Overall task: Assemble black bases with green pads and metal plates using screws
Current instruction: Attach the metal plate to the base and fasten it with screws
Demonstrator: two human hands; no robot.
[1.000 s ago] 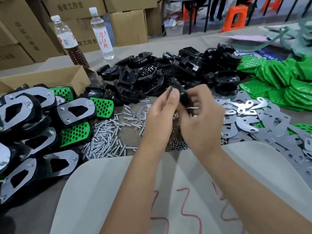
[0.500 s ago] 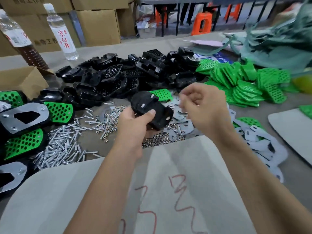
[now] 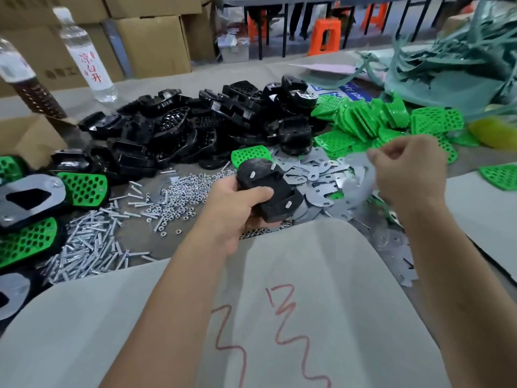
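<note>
My left hand [image 3: 237, 208] grips a black base [image 3: 268, 189] over the middle of the table; screw ends stick up from the base. My right hand [image 3: 408, 175] is to its right, fingers curled, pinching a blurred grey metal plate [image 3: 361, 175] lifted above the heap of metal plates [image 3: 316, 177]. Loose black bases [image 3: 195, 130] are piled behind. Green pads [image 3: 372, 121] are heaped at the back right. Screws [image 3: 86, 247] and nuts [image 3: 179, 194] lie scattered to the left of my left hand.
Finished assemblies [image 3: 33, 197] with green pads and metal plates are stacked at the left edge. Two bottles [image 3: 89, 60] and cardboard boxes [image 3: 154, 43] stand at the back left. A grey sheet [image 3: 251, 317] with red marks covers the near side. Green strapping [image 3: 453, 68] lies at the back right.
My hands have parted: the left keeps the black base, the right has moved right over the plates and lifted one. The view has swung to the right.
</note>
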